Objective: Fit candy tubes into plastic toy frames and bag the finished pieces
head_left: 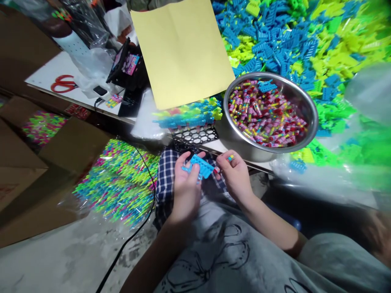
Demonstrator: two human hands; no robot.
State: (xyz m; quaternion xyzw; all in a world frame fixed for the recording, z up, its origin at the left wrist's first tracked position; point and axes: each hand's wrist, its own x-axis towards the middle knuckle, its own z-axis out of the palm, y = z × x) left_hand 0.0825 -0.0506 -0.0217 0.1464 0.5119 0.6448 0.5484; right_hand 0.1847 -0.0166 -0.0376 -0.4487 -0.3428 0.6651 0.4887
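**Two Hands, One Blue Plastic Part: Handling and Clearances**

I support the blue plastic part (pixel 204 167) above my lap, in my left hand (pixel 187 185). The left thumb presses across its face, with the fingers behind. My right hand (pixel 236 173), just beside its outer end, is curled, thumb and forefinger brought together at a small red piece (pixel 216 170). A yellow-and-blue bit (pixel 231 158) shows at the right fingers; I cannot tell whether it belongs to the red piece.

Handling: judged by its look, the part is light, stiff and smooth, slightly slippery, and thin enough to flex or snap if forced. Hold it flat by the broad body and leave the outer end free. The small piece probably suits a fingertip pinch only.

Surroundings: beyond my right hand stands a steel bowl (pixel 310 132) of small pink, red and yellow pieces (pixel 265 110); its wall limits forward movement on that side. Directly ahead of my hands is a black lattice tray (pixel 198 136), with a yellow sheet (pixel 186 53) farther out. To the left of my left hand, a black cable (pixel 153 193) crosses bagged coloured sticks (pixel 119 187) and could snag an elbow.
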